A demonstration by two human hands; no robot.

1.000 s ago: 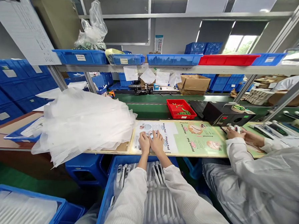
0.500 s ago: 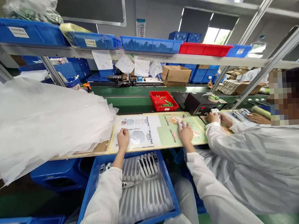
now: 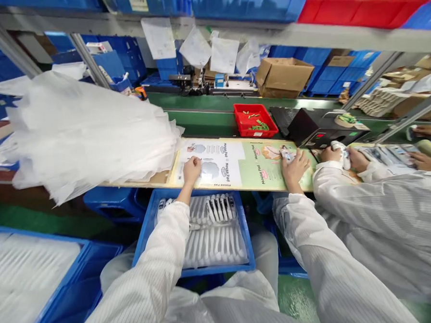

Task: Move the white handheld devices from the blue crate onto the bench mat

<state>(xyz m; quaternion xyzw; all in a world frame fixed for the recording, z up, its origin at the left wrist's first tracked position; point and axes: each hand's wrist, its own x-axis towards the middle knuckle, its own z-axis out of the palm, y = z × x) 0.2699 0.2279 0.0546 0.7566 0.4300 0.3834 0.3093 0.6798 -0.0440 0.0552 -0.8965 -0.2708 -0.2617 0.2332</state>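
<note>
My left hand (image 3: 192, 170) is closed and rests on the grey-and-white "Mouse Pad" sheet (image 3: 234, 172); what its fingers hold, if anything, is hidden. Over the green printed sheet (image 3: 270, 170), my right hand (image 3: 296, 168) grips a small white device (image 3: 287, 154) between thumb and fingers, with its other fingers spread. Part of the device is covered by the hand. Below the table edge, by my lap, a blue bin (image 3: 249, 246) holds rows of white handheld devices (image 3: 220, 207), several with dark displays showing.
White sheets (image 3: 91, 129) are heaped at left. A red tray (image 3: 238, 121) with small green pieces stands behind the work surface, beside a black box (image 3: 313, 125). A co-worker's hands (image 3: 358, 159) hold a white device at right. Another blue bin (image 3: 80, 265) is low at left.
The view has tilted downward. My right hand has moved right across the green sheet with the white device, its fingers more spread. My left hand stays closed on the sheet.
</note>
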